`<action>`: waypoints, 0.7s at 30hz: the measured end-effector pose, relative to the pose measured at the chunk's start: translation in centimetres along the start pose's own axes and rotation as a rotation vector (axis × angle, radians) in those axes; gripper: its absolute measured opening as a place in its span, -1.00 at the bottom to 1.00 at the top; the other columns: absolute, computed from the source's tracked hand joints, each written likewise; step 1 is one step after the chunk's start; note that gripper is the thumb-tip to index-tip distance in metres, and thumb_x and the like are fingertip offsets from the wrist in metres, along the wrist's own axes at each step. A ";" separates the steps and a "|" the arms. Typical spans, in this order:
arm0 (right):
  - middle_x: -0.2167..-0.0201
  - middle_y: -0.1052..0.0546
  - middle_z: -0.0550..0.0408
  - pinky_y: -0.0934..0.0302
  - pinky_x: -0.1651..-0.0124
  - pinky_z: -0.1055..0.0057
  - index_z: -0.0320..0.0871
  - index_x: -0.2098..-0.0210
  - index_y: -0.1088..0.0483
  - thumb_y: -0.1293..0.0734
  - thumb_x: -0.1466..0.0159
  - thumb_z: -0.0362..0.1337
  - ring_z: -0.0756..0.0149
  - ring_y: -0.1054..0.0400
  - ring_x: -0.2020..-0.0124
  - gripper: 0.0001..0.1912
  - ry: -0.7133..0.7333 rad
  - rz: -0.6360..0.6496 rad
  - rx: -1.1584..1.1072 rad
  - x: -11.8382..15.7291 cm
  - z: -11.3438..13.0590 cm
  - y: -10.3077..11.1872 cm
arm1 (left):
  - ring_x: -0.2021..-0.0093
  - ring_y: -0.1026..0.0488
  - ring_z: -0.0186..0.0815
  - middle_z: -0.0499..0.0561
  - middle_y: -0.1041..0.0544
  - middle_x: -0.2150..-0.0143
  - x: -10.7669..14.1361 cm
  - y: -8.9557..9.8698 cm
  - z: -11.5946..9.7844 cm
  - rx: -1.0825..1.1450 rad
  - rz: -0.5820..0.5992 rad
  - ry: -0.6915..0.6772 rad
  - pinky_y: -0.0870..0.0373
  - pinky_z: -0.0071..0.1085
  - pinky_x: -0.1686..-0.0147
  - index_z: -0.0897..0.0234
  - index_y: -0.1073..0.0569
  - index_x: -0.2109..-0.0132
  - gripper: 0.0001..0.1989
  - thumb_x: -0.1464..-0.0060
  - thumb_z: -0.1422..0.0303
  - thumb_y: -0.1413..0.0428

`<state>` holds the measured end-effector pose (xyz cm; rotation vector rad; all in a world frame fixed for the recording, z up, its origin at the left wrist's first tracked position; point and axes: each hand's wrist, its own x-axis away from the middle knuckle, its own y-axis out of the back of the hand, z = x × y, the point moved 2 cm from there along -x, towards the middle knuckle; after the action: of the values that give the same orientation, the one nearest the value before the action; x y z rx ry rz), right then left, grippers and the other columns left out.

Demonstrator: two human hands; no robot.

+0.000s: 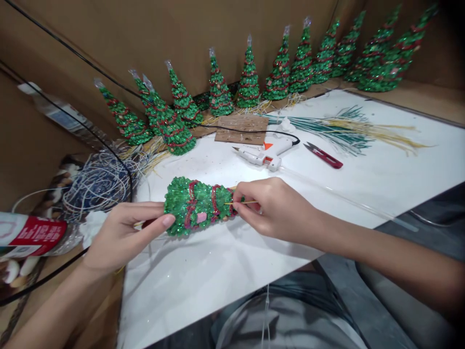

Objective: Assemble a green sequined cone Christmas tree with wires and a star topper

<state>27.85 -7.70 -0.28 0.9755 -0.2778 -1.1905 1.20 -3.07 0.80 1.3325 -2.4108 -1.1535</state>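
A small glittery green tree with red garland bands and a pink square lies on its side above the white board, its wide base to the left. My left hand is closed round the base, thumb on the near side. My right hand pinches a thin yellow strand at the narrow end of the tree. The tip of the tree is hidden behind my right fingers.
Several similar trees stand along the back. A white glue gun, red snips, green and yellow strands and a cardboard piece lie on the white board. Tangled wires and a red-labelled bottle are left.
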 end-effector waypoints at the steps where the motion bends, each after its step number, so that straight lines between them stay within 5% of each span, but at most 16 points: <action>1: 0.56 -0.42 0.16 0.04 0.45 0.50 -0.25 0.36 -0.41 -0.27 -0.17 -0.42 0.48 -0.20 0.56 -0.92 0.011 -0.008 -0.016 0.0 0.0 -0.1 | 0.62 -0.23 -0.40 -0.10 -0.31 0.65 -0.1 0.0 -0.2 -0.040 0.033 -0.042 -0.15 -0.51 0.63 0.25 -0.45 0.58 -0.73 -0.08 0.44 -0.14; 4: 0.55 -0.40 0.15 0.01 0.44 0.50 -0.26 0.37 -0.37 -0.26 -0.15 -0.42 0.47 -0.19 0.54 -0.94 0.019 -0.040 -0.061 0.0 -0.1 -0.3 | 0.61 -0.27 -0.41 -0.09 -0.34 0.61 -0.3 -0.2 -0.7 -0.098 0.130 -0.127 -0.18 -0.54 0.61 0.27 -0.42 0.54 -0.70 -0.17 0.45 -0.04; 10: 0.46 -0.45 0.09 -0.08 0.37 0.50 -0.26 0.39 -0.38 -0.25 -0.12 -0.52 0.43 -0.26 0.45 -0.88 0.048 -0.042 -0.095 -0.2 -0.8 -0.5 | 0.53 -0.32 -0.38 -0.04 -0.39 0.55 -0.4 -0.2 -0.1 0.003 0.252 -0.083 -0.25 -0.54 0.52 0.32 -0.46 0.50 -0.62 -0.26 0.33 0.03; 17: 0.40 -0.47 0.09 -0.09 0.32 0.48 -0.25 0.37 -0.40 -0.27 -0.18 -0.49 0.40 -0.30 0.39 -0.91 0.054 -0.004 -0.060 -1.0 -1.0 -0.6 | 0.81 0.06 -0.58 -0.22 -0.14 0.71 0.9 -0.2 1.0 0.412 0.469 0.405 0.23 -0.61 0.82 0.32 -0.39 0.39 -0.51 -0.23 -0.03 0.04; 21: 0.39 -0.46 0.10 -0.06 0.31 0.47 -0.23 0.38 -0.38 -0.26 -0.21 -0.46 0.40 -0.29 0.37 -0.92 0.054 0.022 -0.015 -1.2 -1.1 -0.5 | 0.80 -0.01 -0.57 -0.21 -0.20 0.67 0.7 -0.5 0.8 0.439 0.552 0.440 0.18 -0.62 0.82 0.34 -0.42 0.18 -0.44 -0.15 -0.14 0.03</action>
<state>27.74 -6.13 -0.94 0.9874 -0.2355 -1.1425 0.72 -3.35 -0.18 0.7896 -2.5058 -0.1760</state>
